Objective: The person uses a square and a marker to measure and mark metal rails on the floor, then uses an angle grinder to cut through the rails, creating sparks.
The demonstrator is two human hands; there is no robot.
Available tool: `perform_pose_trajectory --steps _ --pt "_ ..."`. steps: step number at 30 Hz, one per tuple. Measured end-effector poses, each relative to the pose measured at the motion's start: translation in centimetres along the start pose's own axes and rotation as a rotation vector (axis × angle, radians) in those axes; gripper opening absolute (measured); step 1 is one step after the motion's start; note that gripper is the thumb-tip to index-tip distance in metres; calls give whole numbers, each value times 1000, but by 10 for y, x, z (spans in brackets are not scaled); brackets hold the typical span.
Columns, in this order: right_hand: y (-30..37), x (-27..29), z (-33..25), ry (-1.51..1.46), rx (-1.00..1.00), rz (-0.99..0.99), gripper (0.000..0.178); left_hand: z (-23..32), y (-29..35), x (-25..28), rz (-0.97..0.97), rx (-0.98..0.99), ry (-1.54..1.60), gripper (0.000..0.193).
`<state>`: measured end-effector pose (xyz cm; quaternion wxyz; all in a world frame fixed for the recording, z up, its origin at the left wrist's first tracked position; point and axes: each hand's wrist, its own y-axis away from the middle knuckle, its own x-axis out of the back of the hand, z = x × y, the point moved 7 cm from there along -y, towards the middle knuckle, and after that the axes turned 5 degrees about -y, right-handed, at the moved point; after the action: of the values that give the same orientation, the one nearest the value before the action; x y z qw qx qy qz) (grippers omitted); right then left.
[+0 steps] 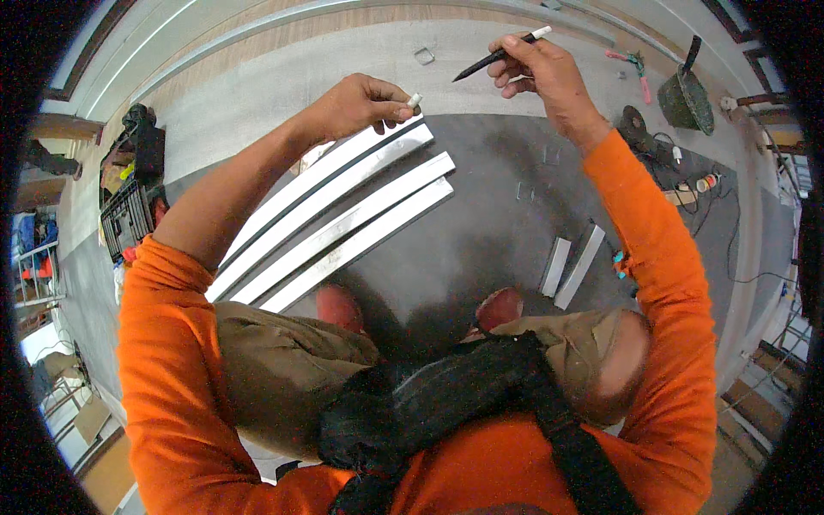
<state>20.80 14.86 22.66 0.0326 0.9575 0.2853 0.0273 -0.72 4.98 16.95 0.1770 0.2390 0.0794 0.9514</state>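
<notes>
We stood over a dark floor (481, 232). Our left hand (360, 103) pinched a small white cap (415, 99) above the long metal strips (343, 215); right of them, our right hand (545, 69) gripped a black marker (498, 57), whose uncapped tip could smudge.

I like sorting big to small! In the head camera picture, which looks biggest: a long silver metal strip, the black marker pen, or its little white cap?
1. Long silver metal strip
2. Black marker pen in the right hand
3. Little white cap in the left hand

I see no packages, labels, signs or screens here. Nothing of that kind lies near the metal strips (343, 210).
</notes>
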Motion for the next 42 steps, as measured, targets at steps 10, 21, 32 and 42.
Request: perform_pose_trajectory --steps 10,21,32,42 --pt "2 -25 -5 63 12 -92 36 31 -7 -8 23 -17 -10 29" --pt "1 -34 43 -23 -205 -96 38 27 -5 -24 283 -32 -315 32" --pt "47 22 158 831 -463 -372 33 -121 80 -67 -473 189 -763 42" --pt "137 -206 -103 918 637 -983 27 -185 182 -99 -13 324 -778 47"
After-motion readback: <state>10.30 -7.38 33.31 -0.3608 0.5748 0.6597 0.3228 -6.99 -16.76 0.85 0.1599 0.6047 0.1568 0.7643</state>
